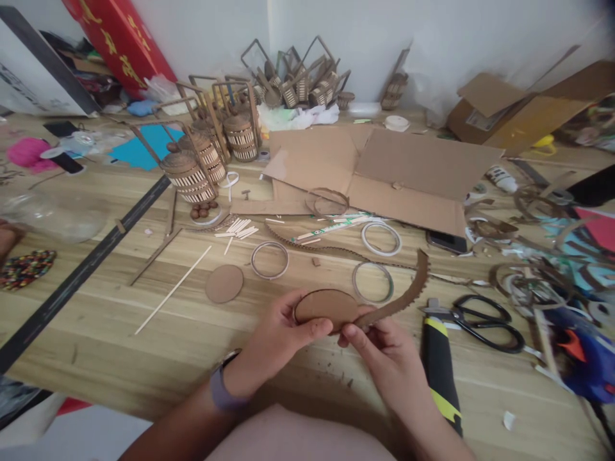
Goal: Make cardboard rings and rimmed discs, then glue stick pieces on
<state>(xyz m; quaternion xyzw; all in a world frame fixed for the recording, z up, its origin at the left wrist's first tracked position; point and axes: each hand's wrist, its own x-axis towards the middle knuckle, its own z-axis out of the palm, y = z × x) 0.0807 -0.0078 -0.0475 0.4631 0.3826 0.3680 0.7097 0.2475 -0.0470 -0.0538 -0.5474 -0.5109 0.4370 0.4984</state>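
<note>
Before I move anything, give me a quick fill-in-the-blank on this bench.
1. The left grip holds a disc made of ____.
2. The right grip pinches a toothed strip, coloured ____.
3. The watch is worn on the ____ wrist.
4. The handles of the scissors are ____.

Missing words: cardboard; brown; left; black.

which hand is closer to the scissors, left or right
Right. The right hand, pinching the strip, is left of the scissors and closer to the body; the left hand, gripping the held disc, is farther left.
</note>
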